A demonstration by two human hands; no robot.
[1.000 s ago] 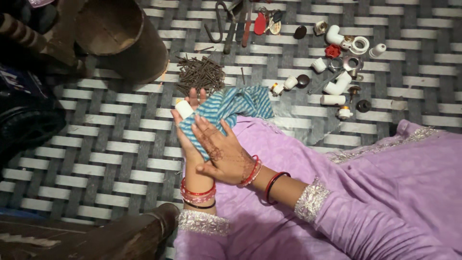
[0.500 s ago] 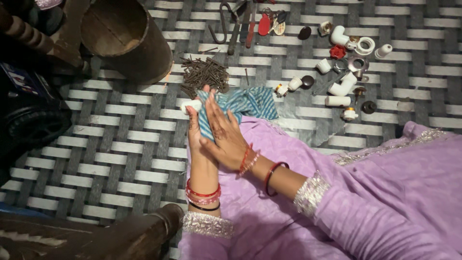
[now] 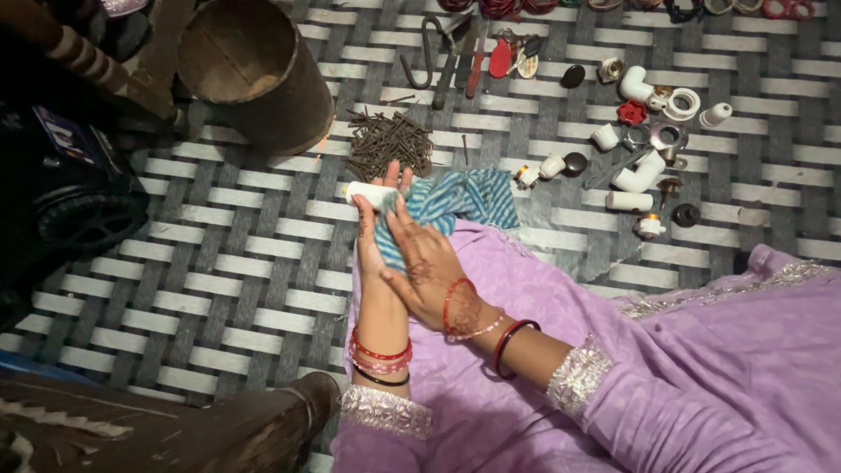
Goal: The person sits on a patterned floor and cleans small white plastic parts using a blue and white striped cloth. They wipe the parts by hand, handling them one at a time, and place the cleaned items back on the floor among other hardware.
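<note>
My left hand (image 3: pixel 378 226) is held palm up and grips a short white plastic pipe piece (image 3: pixel 370 194) at its fingertips. A blue striped cloth (image 3: pixel 460 199) lies over that palm and trails onto my purple dress (image 3: pixel 613 368). My right hand (image 3: pixel 427 263) presses flat on the cloth against the left palm. Both wrists carry red bangles. Just beyond my fingers sits a pile of dark nails (image 3: pixel 385 144) on the woven mat.
A round dark metal bucket (image 3: pixel 254 70) lies at the upper left. Hand tools (image 3: pixel 473 57) rest at the top. White pipe fittings (image 3: pixel 644 171) and small caps are scattered at the upper right. A dark wooden object (image 3: pixel 158 429) lies at the lower left.
The view has shifted slightly. My right hand has slid along the cloth on the left palm, and the white piece stays at the left fingertips.
</note>
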